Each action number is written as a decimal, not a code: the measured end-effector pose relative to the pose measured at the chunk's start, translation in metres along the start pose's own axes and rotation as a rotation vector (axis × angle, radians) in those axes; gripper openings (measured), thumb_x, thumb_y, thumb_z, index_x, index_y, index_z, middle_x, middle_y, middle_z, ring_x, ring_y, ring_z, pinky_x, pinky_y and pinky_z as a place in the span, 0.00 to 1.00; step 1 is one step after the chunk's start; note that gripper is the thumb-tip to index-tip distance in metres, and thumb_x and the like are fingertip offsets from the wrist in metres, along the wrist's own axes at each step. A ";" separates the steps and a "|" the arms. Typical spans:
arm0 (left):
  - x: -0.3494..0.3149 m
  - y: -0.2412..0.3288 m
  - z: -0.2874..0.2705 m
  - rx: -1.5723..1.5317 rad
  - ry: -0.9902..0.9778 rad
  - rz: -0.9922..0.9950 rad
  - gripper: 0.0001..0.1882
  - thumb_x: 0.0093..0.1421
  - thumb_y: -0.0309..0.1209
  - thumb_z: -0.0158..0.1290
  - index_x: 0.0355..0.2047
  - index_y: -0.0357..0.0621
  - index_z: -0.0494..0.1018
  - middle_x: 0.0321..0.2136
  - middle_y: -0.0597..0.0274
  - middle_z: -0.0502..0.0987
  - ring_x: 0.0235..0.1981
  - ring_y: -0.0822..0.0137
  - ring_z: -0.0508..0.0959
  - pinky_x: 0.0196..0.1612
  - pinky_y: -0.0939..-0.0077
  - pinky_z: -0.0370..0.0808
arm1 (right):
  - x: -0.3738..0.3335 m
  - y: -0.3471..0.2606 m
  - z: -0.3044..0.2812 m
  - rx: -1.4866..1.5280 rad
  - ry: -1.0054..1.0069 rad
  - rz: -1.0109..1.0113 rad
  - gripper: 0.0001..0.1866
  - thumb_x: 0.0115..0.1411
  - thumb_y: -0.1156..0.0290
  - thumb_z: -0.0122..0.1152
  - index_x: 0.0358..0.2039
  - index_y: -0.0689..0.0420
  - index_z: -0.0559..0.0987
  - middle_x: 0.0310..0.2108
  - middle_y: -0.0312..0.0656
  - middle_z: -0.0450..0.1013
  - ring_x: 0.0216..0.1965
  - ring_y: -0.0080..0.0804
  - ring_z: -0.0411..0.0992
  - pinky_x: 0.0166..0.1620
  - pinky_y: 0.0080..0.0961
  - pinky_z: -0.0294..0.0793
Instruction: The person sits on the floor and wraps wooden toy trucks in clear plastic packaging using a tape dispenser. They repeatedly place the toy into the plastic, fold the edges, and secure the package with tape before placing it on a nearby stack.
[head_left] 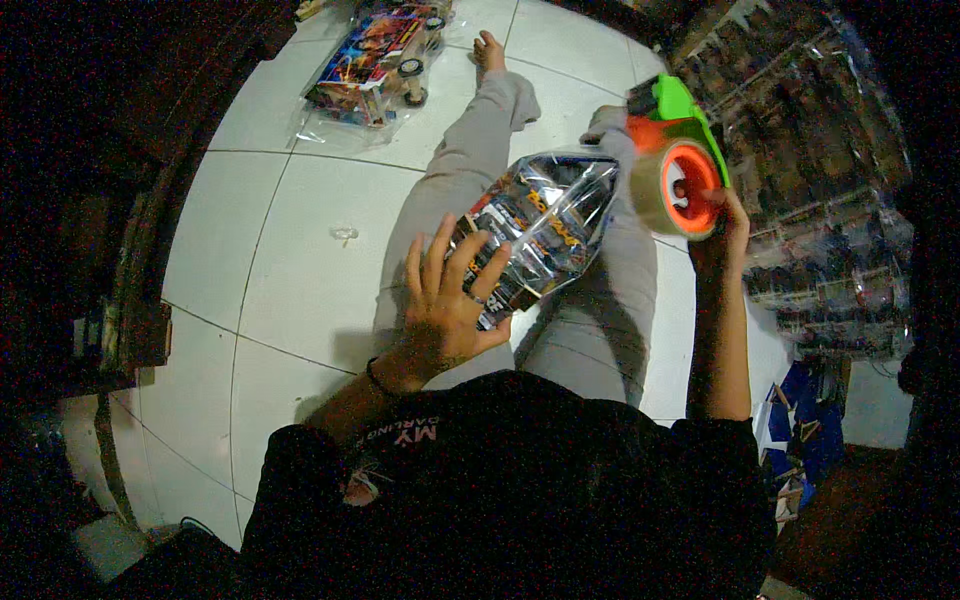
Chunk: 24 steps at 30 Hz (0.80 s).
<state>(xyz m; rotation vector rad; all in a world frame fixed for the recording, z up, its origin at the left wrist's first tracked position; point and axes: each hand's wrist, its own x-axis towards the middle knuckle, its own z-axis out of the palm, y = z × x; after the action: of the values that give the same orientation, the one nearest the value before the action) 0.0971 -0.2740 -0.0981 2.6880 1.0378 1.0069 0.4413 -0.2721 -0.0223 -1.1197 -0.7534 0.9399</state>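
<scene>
A box wrapped in clear plastic film [545,225], dark with colourful print, rests across my legs. Spread over its near left end is my left hand [445,285], fingers stretched out and a ring on one of them; it presses on the wrap rather than closing round it. To the right, my right hand [732,225] is closed on a tape dispenser [680,108], which is green and orange. A wide roll of tan tape [657,190] with an orange hub sits on the dispenser, raised beside my right lower leg. Part of my right hand's grip is hidden behind the roll.
At the far left on the white tiled floor [310,240] lies another plastic-wrapped box [372,62] with small wheels showing. A crumpled clear scrap [344,233] is left of my legs. Stacked wrapped packages [820,190] line the right side; dark furniture [100,250] borders the left.
</scene>
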 end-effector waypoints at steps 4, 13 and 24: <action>-0.003 0.003 0.000 0.041 0.038 0.058 0.43 0.40 0.44 0.62 0.58 0.50 0.60 0.54 0.56 0.63 0.61 0.55 0.58 0.60 0.36 0.43 | -0.026 -0.019 0.030 0.070 -0.044 0.272 0.25 0.47 0.68 0.50 0.46 0.65 0.71 0.39 0.49 0.74 0.37 0.37 0.74 0.44 0.33 0.75; -0.010 0.000 0.004 0.132 -0.009 0.106 0.37 0.44 0.47 0.59 0.54 0.45 0.64 0.56 0.57 0.63 0.59 0.61 0.60 0.56 0.50 0.49 | -0.023 -0.012 0.072 0.004 -0.252 0.459 0.25 0.46 0.68 0.50 0.46 0.63 0.71 0.39 0.47 0.74 0.37 0.35 0.74 0.42 0.30 0.75; -0.016 0.000 0.007 0.197 -0.039 0.133 0.30 0.46 0.48 0.58 0.47 0.44 0.72 0.51 0.59 0.69 0.55 0.60 0.64 0.53 0.48 0.51 | -0.002 -0.024 0.195 -1.220 -0.776 -0.398 0.20 0.43 0.72 0.57 0.40 0.59 0.78 0.38 0.45 0.72 0.41 0.38 0.72 0.50 0.30 0.70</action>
<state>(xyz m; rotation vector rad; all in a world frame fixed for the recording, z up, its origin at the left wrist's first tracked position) 0.0925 -0.2827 -0.1128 2.9574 1.0123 0.9128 0.2758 -0.1996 0.0546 -1.5097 -2.2850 0.4894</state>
